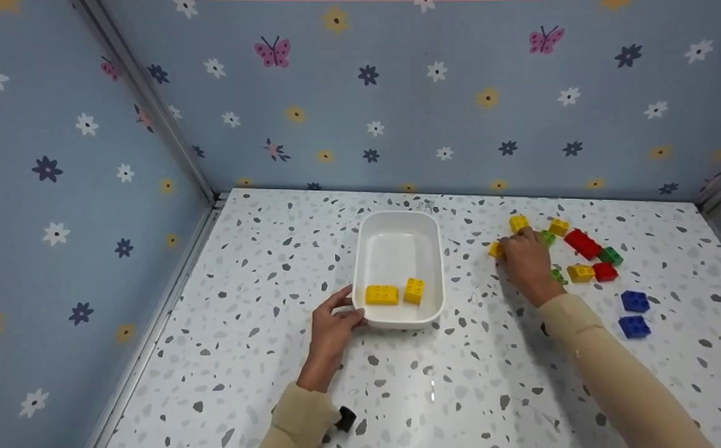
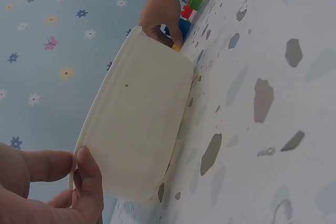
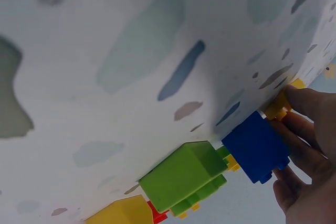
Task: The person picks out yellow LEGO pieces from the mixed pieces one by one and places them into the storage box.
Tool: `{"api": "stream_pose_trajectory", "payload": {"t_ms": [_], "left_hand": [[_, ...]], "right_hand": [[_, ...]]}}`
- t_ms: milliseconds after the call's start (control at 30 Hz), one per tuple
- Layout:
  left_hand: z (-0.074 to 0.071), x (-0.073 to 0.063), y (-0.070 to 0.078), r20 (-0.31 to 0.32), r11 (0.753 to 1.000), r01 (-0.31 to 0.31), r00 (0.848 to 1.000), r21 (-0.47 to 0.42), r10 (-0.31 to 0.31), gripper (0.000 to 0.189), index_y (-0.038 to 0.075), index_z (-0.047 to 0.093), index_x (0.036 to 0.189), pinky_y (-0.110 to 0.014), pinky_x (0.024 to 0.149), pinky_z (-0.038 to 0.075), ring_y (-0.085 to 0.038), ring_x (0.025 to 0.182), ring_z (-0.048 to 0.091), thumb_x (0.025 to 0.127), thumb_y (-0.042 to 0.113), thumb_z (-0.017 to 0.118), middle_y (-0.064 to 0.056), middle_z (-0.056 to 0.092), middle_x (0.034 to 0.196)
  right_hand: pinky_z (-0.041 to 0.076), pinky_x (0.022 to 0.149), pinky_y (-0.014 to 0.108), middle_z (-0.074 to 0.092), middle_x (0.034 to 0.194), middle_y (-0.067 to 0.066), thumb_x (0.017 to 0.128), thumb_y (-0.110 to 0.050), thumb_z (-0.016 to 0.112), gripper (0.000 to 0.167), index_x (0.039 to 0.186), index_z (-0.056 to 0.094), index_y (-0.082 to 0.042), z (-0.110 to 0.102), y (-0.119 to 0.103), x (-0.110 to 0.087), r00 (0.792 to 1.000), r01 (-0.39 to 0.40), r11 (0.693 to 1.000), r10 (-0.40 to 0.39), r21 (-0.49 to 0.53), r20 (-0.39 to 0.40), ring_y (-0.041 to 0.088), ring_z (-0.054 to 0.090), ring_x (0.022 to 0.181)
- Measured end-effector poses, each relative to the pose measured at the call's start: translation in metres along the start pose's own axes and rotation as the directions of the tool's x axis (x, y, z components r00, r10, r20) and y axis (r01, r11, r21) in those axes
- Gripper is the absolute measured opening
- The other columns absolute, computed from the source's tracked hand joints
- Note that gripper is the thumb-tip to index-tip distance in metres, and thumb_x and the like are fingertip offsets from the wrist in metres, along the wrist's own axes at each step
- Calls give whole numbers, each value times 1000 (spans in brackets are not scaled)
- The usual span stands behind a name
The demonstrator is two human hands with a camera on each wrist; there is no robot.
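Note:
My left hand pinches the near left corner of a white plastic box by its rim. Inside the box lie two yellow toy building bricks, a longer one and a shorter one. Over to the right, my right hand reaches down among loose bricks. Its thumb and fingers pinch a small yellow brick at the tabletop, partly covered by the hand in the head view. A blue brick sits right beside those fingers in the right wrist view, hidden under the hand from above.
Around the right hand lie more bricks: yellow, red, dark green and light green. Two blue bricks lie nearer the right forearm. Flower-patterned panels wall the speckled table at the back and sides.

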State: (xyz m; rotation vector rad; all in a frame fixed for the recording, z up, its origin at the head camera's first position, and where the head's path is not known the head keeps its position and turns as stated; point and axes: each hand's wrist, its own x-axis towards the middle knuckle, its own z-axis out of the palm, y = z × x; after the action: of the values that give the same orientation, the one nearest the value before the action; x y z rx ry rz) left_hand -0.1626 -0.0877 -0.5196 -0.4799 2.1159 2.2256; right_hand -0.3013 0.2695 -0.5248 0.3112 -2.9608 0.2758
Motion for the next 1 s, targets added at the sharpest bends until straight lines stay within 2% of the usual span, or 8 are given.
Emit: {"api": "stream_pose_trajectory", "payload": {"t_ms": [333,700,1000], "left_hand": [[-1,-2,1,15,999,-2,1000,-41,3,57,-5,55,150,-31,82,65,-19,88,68,94,-10,67,-24,55,129],[-1,2,-1,3,999,13,1000,-32,-13,56,-3,57,149,-31,82,65,-18,88,67,94,-11,67,-23,57,128],[0,-1,1,3,999,7,1000,-35,-7,57,-4,56,149,-32,83,65,-17,87,66,93,-11,68,-23,57,130]], "right_hand": [[44,113,63,76,105,28,94,3,75,18,110,77,10,3,2,-2,996,39,998,-36,42,-77,46,56,115],[43,115,61,75,111,27,93,0,78,22,113,76,9,-3,-6,-4,996,47,999,-46,13,-76,45,56,122],[46,111,59,76,108,26,90,3,79,21,110,76,9,-3,-13,-6,987,100,995,-97,12,-127,43,58,118]]}}
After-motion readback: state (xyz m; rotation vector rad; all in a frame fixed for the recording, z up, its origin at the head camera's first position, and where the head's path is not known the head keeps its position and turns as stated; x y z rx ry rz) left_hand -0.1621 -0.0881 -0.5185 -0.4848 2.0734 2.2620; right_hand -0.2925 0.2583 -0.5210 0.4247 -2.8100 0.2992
